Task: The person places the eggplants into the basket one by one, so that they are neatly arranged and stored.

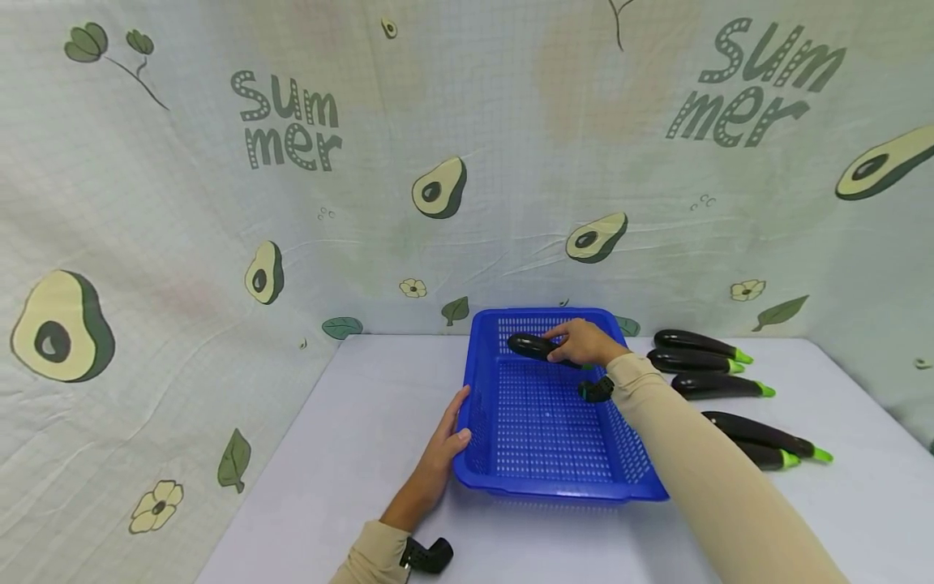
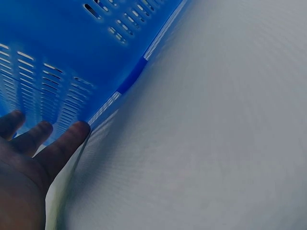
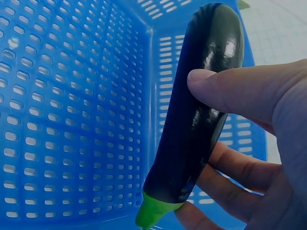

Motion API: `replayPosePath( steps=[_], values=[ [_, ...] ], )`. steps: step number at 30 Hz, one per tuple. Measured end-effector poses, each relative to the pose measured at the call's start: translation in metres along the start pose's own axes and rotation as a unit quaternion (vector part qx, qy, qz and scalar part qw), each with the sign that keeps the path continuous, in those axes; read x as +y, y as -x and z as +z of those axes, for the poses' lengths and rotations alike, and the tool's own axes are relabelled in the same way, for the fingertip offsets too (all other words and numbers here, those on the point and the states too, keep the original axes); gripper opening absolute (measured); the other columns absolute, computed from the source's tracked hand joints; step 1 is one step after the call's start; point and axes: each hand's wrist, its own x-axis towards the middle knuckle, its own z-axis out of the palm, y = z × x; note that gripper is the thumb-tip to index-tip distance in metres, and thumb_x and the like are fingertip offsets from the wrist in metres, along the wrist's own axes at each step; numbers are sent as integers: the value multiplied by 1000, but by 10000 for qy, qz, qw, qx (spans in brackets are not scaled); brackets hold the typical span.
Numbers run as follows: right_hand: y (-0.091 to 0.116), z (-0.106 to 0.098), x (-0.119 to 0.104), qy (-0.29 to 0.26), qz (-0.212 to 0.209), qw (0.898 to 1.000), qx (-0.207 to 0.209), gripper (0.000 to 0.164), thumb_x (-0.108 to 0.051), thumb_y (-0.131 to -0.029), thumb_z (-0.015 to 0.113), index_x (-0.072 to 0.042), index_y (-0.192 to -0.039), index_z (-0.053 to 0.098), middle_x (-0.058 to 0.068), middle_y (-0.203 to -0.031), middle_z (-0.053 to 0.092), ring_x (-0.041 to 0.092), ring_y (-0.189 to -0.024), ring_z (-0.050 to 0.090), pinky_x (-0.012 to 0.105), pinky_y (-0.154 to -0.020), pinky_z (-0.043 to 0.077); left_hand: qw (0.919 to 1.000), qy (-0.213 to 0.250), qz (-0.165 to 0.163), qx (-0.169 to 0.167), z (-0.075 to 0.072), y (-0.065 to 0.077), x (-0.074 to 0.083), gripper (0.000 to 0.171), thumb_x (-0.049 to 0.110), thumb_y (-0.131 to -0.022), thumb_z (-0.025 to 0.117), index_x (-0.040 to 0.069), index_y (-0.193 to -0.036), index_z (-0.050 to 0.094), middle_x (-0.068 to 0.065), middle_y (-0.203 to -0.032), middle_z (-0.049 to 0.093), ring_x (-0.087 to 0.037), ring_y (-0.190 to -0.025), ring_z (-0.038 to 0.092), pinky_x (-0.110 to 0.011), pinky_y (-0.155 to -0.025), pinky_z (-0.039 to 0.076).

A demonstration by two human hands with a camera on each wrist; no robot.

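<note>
A dark purple eggplant point(image 3: 192, 110) with a green stem is held in my right hand point(image 1: 584, 341), the thumb on one side and fingers on the other. It hangs over the far part of a blue plastic basket point(image 1: 549, 487), and the basket's perforated wall and floor show behind it in the right wrist view. My left hand point(image 1: 438, 450) rests against the outside of the basket's left side. In the left wrist view its fingers point(image 2: 64, 146) lie fairly straight and spread along the slotted wall.
Several more eggplants point(image 1: 718, 385) lie in a loose column on the white table point(image 1: 365, 405), right of the basket, stems pointing right. A white cloth point(image 1: 511, 268) printed with avocados hangs behind the table and along its sides.
</note>
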Motion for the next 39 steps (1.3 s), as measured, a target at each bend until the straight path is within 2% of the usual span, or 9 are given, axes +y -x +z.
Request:
replayPosePath(
  steps=[4, 6, 10, 14, 17, 24, 32, 39],
  values=[
    [-1, 1, 1, -34, 37, 10000, 8, 44, -16, -78, 73, -5, -119, 63, 16, -108, 64, 22, -85, 60, 38, -73, 48, 9999, 54, -38, -97, 2, 2, 15, 61, 16, -94, 35, 21, -150, 9, -3, -155, 3, -25, -140, 3, -56, -107, 2],
    [-2, 2, 2, -5, 53, 10000, 16, 43, -16, -78, 73, -5, -118, 64, 16, -109, 64, 22, -87, 59, 38, -74, 48, 9998, 133, -81, -103, 3, 3, 20, 61, 14, -94, 34, 21, -150, 9, -1, -154, 3, -22, -140, 3, -54, -108, 2],
    [-6, 7, 2, 192, -51, 9998, 16, 41, -15, -78, 73, -6, -118, 64, 15, -115, 61, 25, -94, 55, 41, -79, 46, 9998, 154, -136, -6, 2, 2, 9, 60, 16, -95, 35, 25, -150, 12, 1, -154, 4, -22, -140, 3, -55, -108, 2],
    [-9, 11, 1, 340, -107, 9994, 43, 41, -13, -77, 73, -6, -117, 65, 14, -112, 62, 26, -98, 54, 43, -82, 44, 9998, 115, -173, 71, 2, 3, -6, 60, 22, -94, 36, 32, -148, 14, 5, -154, 5, -21, -140, 4, -57, -107, 3],
    [-9, 12, 0, 390, -75, 9992, 44, 42, -13, -76, 74, -6, -117, 65, 14, -109, 64, 26, -96, 56, 43, -82, 45, 9998, 107, -118, 104, 2, 3, -10, 59, 27, -94, 37, 34, -148, 14, 7, -154, 5, -21, -140, 4, -59, -106, 3],
    [-9, 10, -2, 539, -104, 9984, 162, 43, -12, -77, 73, -6, -118, 64, 15, -111, 63, 27, -100, 56, 45, -83, 45, 9998, 78, -114, 128, 2, 1, -9, 58, 30, -94, 39, 36, -147, 16, 10, -153, 7, -16, -139, 5, -54, -108, 3],
    [-8, 5, 0, 461, -253, 9973, 516, 47, -13, -78, 71, -8, -124, 60, 17, -102, 61, 25, -86, 55, 40, -71, 47, 9998, 112, -103, 110, 2, -1, -9, 58, 26, -95, 38, 36, -147, 15, 10, -153, 7, -16, -139, 5, -54, -108, 3],
    [-1, -7, -7, 321, -318, 9984, 327, 41, -16, -82, 68, -6, -122, 61, 19, -107, 63, 29, -94, 60, 43, -77, 49, 9998, 106, -106, 144, 2, 0, -9, 58, 26, -94, 38, 37, -147, 16, 8, -153, 7, -18, -139, 6, -55, -108, 4]
  ],
)
